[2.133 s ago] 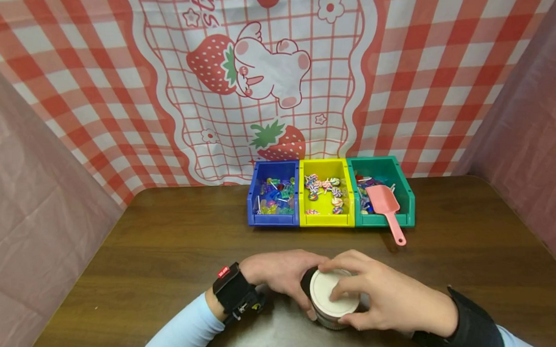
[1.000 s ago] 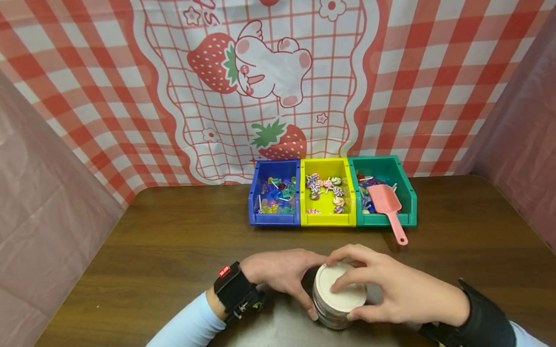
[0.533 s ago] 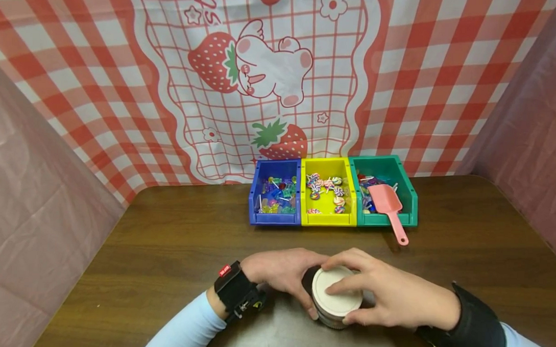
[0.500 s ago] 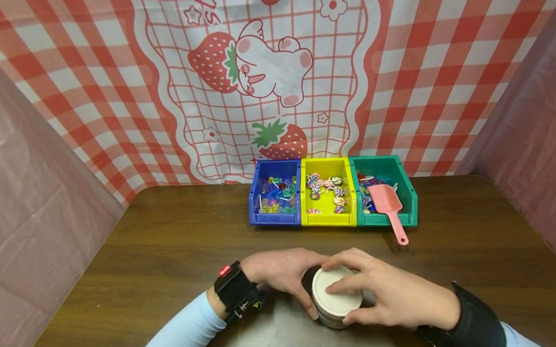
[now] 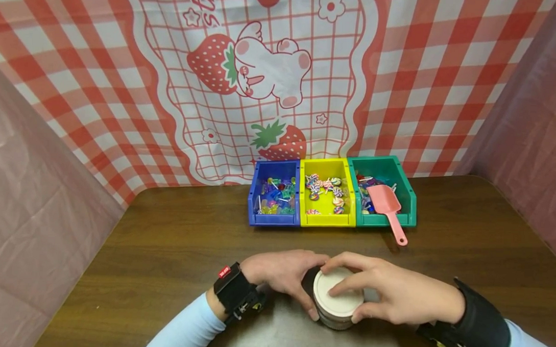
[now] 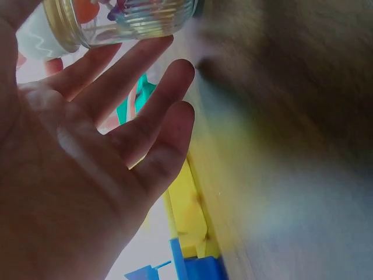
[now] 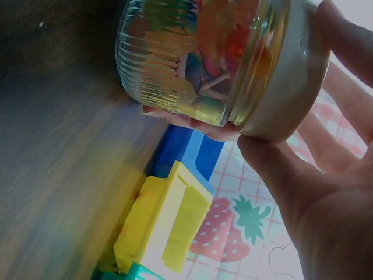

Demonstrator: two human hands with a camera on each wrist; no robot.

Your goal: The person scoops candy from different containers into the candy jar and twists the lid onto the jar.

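Observation:
A clear ribbed glass jar (image 7: 175, 52) with colourful small pieces inside stands upright at the table's near side. Its white round lid (image 5: 348, 301) sits on top. My left hand (image 5: 283, 273) holds the jar from the left, thumb in front and fingers reaching round the far side. In the left wrist view, those fingers lie against the ribbed glass. My right hand (image 5: 389, 289) grips the lid by its rim between thumb and fingers, with one finger resting on the lid's top. In the right wrist view, the thumb presses on the lid's edge.
Behind the jar, a blue bin (image 5: 274, 220), a yellow bin (image 5: 327, 219) and a green bin (image 5: 408, 198) stand joined in a row, holding small candy-like pieces. A pink scoop (image 5: 385, 200) leans over the green bin's front edge. A checked cloth (image 5: 414, 96) hangs behind.
My right hand has shifted slightly right on the lid, its thumb moving along the rim. My left hand stays round the jar; the bins and scoop have not moved.

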